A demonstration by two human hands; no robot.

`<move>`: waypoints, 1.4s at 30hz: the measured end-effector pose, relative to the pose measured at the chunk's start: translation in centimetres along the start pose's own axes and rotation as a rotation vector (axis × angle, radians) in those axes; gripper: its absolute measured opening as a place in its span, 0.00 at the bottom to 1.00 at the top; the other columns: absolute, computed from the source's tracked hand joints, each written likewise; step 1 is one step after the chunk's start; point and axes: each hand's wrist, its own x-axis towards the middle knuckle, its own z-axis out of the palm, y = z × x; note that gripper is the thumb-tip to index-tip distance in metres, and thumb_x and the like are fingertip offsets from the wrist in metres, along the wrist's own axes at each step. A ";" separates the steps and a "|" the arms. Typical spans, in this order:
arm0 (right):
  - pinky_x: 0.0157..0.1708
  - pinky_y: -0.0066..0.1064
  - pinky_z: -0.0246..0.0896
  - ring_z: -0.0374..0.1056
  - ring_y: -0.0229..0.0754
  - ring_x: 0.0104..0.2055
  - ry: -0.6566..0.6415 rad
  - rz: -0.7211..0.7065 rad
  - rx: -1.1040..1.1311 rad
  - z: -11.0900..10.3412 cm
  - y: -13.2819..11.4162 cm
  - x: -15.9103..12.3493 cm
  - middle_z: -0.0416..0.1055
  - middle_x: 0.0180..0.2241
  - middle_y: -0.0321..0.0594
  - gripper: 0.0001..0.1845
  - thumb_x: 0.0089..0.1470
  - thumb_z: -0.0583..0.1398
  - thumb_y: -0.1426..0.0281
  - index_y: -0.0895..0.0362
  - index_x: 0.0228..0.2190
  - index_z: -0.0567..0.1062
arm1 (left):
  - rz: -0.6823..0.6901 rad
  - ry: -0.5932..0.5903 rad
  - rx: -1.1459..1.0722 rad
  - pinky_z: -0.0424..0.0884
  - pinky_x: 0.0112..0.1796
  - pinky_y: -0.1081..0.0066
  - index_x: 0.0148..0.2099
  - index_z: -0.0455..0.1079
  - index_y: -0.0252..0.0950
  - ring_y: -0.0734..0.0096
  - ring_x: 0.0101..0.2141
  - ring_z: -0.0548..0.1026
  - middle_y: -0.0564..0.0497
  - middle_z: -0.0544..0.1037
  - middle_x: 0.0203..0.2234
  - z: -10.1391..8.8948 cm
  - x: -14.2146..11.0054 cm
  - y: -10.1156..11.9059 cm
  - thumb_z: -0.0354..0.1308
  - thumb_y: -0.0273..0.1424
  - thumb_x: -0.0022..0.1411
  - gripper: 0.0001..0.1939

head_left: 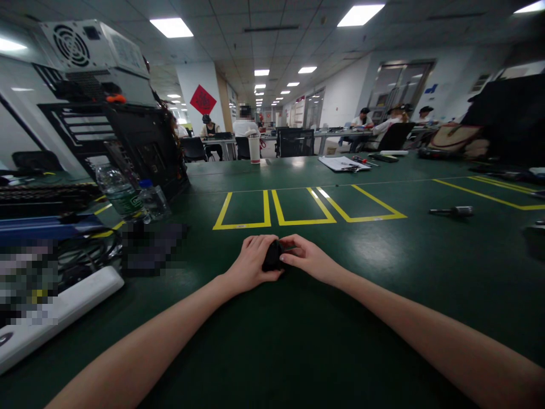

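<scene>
A small, black, rounded object (272, 257) sits between my hands, low over the green table; its exact kind does not show. My left hand (254, 262) is wrapped round its left side, fingers over the top and thumb along the near edge. From the right, my right hand (307, 258) closes on the same object, with thumb and fingertips at its side. Much of the object is hidden by the fingers. Just beyond the hands lie yellow tape outlines (303, 221) on the green table (272, 346).
At left stand a computer case (145, 147), a water bottle (117, 190) and a blue-capped bottle (154, 200). A white power strip (80, 307) lies nearer. A screwdriver (453, 211) rests at right. Further back are a clipboard (343, 163) and a cup (254, 149). People sit beyond.
</scene>
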 end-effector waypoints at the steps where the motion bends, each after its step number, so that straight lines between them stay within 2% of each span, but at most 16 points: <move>1: 0.47 0.41 0.59 0.62 0.42 0.46 -0.021 -0.002 0.005 0.0 -0.1 -0.1 0.62 0.41 0.40 0.16 0.47 0.59 0.72 0.56 0.40 0.62 | -0.001 0.002 0.003 0.52 0.49 0.58 0.52 0.50 0.39 0.59 0.47 0.63 0.47 0.65 0.44 0.0 0.0 0.0 0.59 0.35 0.49 0.30; 6: 0.44 0.39 0.62 0.63 0.41 0.45 -0.112 -0.015 0.071 -0.3 -0.7 -0.3 0.60 0.42 0.38 0.19 0.43 0.61 0.74 0.55 0.38 0.62 | 0.001 0.004 0.015 0.52 0.49 0.58 0.52 0.50 0.39 0.59 0.47 0.63 0.47 0.65 0.44 0.1 0.0 -0.1 0.59 0.35 0.48 0.30; 11: 0.42 0.39 0.62 0.65 0.39 0.41 -0.021 -0.042 0.050 -0.3 0.0 0.1 0.62 0.38 0.36 0.12 0.47 0.59 0.70 0.55 0.35 0.64 | -0.004 0.003 0.006 0.52 0.49 0.59 0.51 0.51 0.39 0.60 0.47 0.63 0.48 0.65 0.44 0.0 0.0 0.0 0.59 0.35 0.49 0.30; 14: 0.44 0.39 0.61 0.64 0.40 0.42 0.016 -0.038 0.031 -0.2 0.4 0.3 0.62 0.39 0.37 0.14 0.46 0.60 0.71 0.55 0.37 0.64 | -0.007 0.005 0.004 0.52 0.49 0.58 0.51 0.51 0.40 0.59 0.47 0.63 0.48 0.65 0.44 0.0 0.0 0.0 0.59 0.35 0.48 0.30; 18: 0.47 0.41 0.58 0.62 0.42 0.46 -0.040 0.020 0.037 -0.4 0.2 0.2 0.62 0.43 0.41 0.18 0.47 0.59 0.71 0.56 0.41 0.62 | 0.003 -0.006 0.004 0.52 0.49 0.58 0.51 0.51 0.39 0.60 0.47 0.62 0.47 0.65 0.44 0.0 0.0 0.1 0.58 0.35 0.49 0.29; 23: 0.45 0.39 0.60 0.62 0.42 0.47 -0.130 -0.023 0.082 -0.6 -0.3 -0.1 0.61 0.42 0.39 0.20 0.43 0.62 0.73 0.56 0.39 0.62 | 0.002 -0.004 0.007 0.52 0.49 0.58 0.51 0.51 0.40 0.59 0.47 0.63 0.47 0.65 0.44 0.0 0.0 0.1 0.59 0.34 0.49 0.29; 28: 0.43 0.38 0.61 0.64 0.40 0.42 -0.038 -0.042 0.058 -0.3 0.0 0.2 0.64 0.37 0.37 0.12 0.47 0.59 0.70 0.56 0.35 0.64 | -0.006 0.000 0.006 0.52 0.49 0.58 0.51 0.51 0.40 0.59 0.47 0.63 0.48 0.65 0.44 0.0 0.0 0.1 0.59 0.35 0.48 0.29; 31: 0.45 0.38 0.60 0.63 0.40 0.44 -0.010 -0.040 0.047 -0.2 0.0 0.4 0.64 0.39 0.37 0.13 0.47 0.59 0.71 0.56 0.37 0.64 | -0.002 -0.006 0.003 0.52 0.49 0.58 0.52 0.51 0.40 0.60 0.47 0.63 0.48 0.65 0.45 -0.1 0.0 0.1 0.58 0.35 0.49 0.29; 35: 0.47 0.41 0.58 0.63 0.42 0.45 -0.053 0.044 0.021 -0.4 -0.4 0.1 0.63 0.42 0.40 0.15 0.48 0.58 0.71 0.56 0.40 0.64 | -0.006 -0.006 0.003 0.52 0.49 0.58 0.52 0.50 0.40 0.60 0.47 0.62 0.48 0.64 0.45 -0.2 0.0 0.1 0.58 0.35 0.49 0.29; 40: 0.45 0.38 0.61 0.62 0.41 0.46 -0.116 -0.026 0.070 -0.3 -0.6 -0.2 0.60 0.42 0.37 0.20 0.43 0.62 0.75 0.55 0.39 0.62 | -0.001 0.004 0.006 0.52 0.49 0.59 0.52 0.50 0.39 0.60 0.46 0.63 0.47 0.65 0.44 0.0 0.0 0.0 0.59 0.34 0.48 0.30; 42: 0.43 0.37 0.62 0.64 0.40 0.44 -0.093 -0.040 0.073 -0.2 -0.4 -0.1 0.60 0.41 0.36 0.17 0.44 0.61 0.74 0.55 0.37 0.63 | 0.002 0.007 0.009 0.53 0.49 0.59 0.52 0.50 0.38 0.60 0.46 0.63 0.47 0.65 0.44 0.0 0.0 0.0 0.59 0.34 0.48 0.30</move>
